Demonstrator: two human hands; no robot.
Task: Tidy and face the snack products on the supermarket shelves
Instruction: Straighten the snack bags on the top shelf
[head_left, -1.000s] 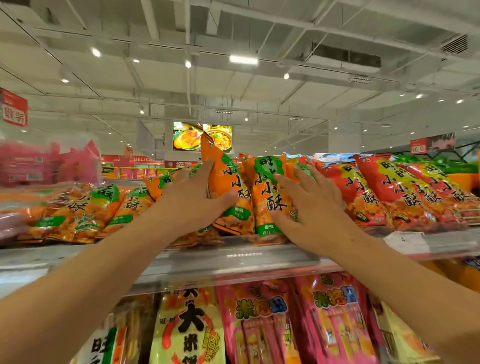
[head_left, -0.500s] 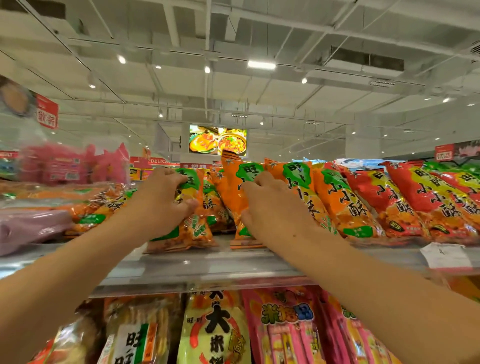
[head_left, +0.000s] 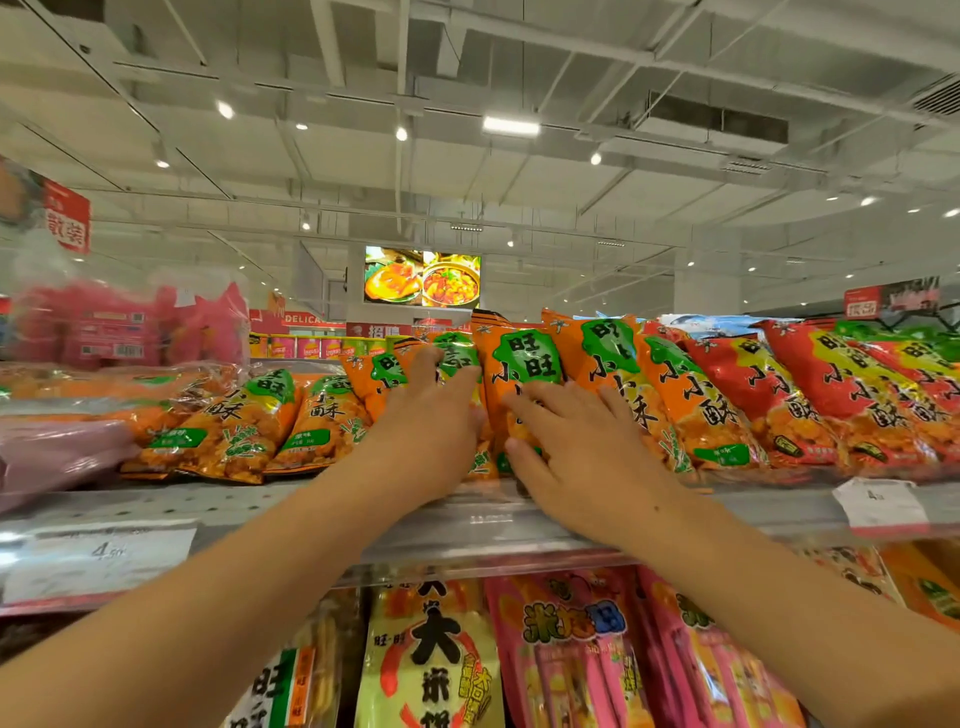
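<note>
We've got both hands flat on orange snack bags, top shelf (head_left: 291, 506): left hand (head_left: 431, 431) & right hand (head_left: 582, 457) fingers spread, pressing the upright orange bag (head_left: 524, 364) near shelf's front edge; bare shelf strip left.

Upper shelf (head_left: 260, 512): snack bags (head_left: 691, 405) stand in a leaning row across it, flatter bags (head_left: 234, 431) at left. Both hands (left hand (head_left: 431, 431), right hand (head_left: 582, 457)) rest on the centre bags. Lower shelf packets (head_left: 566, 649) sit beneath. Price tag (head_left: 880, 501) on the front edge, right.
</note>
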